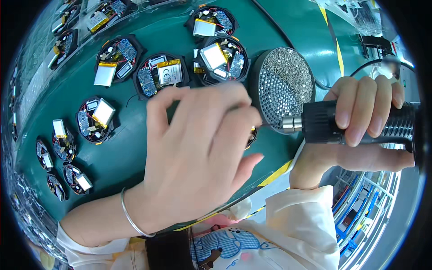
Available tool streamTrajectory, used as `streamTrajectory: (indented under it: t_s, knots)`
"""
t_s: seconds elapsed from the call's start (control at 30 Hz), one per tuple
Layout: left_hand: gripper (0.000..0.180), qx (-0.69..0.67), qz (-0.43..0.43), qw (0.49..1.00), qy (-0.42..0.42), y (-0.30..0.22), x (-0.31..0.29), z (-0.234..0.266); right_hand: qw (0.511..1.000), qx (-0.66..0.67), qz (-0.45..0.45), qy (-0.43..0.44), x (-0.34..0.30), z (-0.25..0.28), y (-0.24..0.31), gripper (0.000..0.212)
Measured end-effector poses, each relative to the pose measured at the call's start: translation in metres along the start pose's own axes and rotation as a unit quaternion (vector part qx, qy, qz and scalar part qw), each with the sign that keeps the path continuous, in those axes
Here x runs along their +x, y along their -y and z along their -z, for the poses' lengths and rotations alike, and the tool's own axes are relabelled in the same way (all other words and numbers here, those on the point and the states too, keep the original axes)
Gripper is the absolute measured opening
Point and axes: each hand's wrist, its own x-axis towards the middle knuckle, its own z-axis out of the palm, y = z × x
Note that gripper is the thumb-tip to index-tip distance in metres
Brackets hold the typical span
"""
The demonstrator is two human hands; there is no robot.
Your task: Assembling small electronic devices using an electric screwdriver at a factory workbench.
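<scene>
My right hand is wrapped round a black electric screwdriver, whose metal tip points left toward my left hand. My left hand is closed, its fingers bent and its back facing up, with the index fingertip near the screwdriver's tip. Whatever it grips is hidden behind the fingers. Beneath it, the edge of a round black electronic unit peeks out, the rest covered. Just beyond the screwdriver's tip stands a round black dish with a perforated plate and many tiny metal screws.
Several round black units with circuit boards and silver batteries, such as this one, lie across the green mat. Clear plastic trays hold more at the far left. A black cable runs behind the dish. Yellow-black tape marks the edge.
</scene>
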Motion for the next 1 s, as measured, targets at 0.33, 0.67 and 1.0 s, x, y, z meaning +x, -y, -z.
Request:
streamTrajectory:
  t_s: [0.33, 0.67, 1.0]
  knots:
    - [0.022, 0.025, -0.018, 0.999, -0.008, 0.010, 0.000, 0.001, 0.997, 0.027, -0.056, -0.038, 0.005, -0.010, 0.003, 0.050]
    - [0.024, 0.006, -0.025, 0.999, -0.022, 0.014, -0.001, 0.000, 0.993, 0.059, -0.037, -0.092, 0.005, -0.011, 0.006, 0.046]
    - [0.021, 0.093, -0.054, 0.993, 0.044, 0.000, 0.011, 0.008, 0.997, 0.053, -0.048, -0.027, 0.005, -0.011, 0.003, 0.046]
